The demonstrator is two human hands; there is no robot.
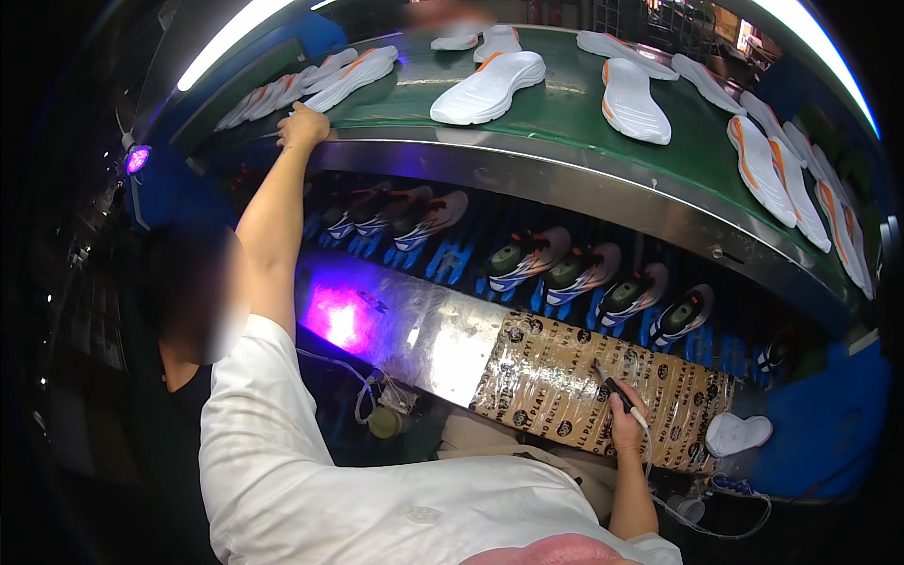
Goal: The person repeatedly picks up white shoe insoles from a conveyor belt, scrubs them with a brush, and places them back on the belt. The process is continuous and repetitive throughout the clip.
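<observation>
White soles (490,88) crowd the green belt (565,113) beyond left hand (303,125).

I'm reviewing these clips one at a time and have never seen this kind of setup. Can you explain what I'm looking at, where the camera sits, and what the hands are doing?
This is one wide fisheye picture from a camera worn on a person's head, looking down, so straight edges bend near the rim. The person in the white shirt may be the wearer or someone close in front; I cannot tell. The left hand reaches up to the edge of a green conveyor belt, near a row of white shoe soles with orange trim. More soles lie across the belt, one large white sole in the middle. Below it, a lower line carries finished shoes on blue holders. The right hand holds a thin pen-like tool with a cord, over a brown printed wrapped pad. A purple light glows on the metal shelf.
</observation>
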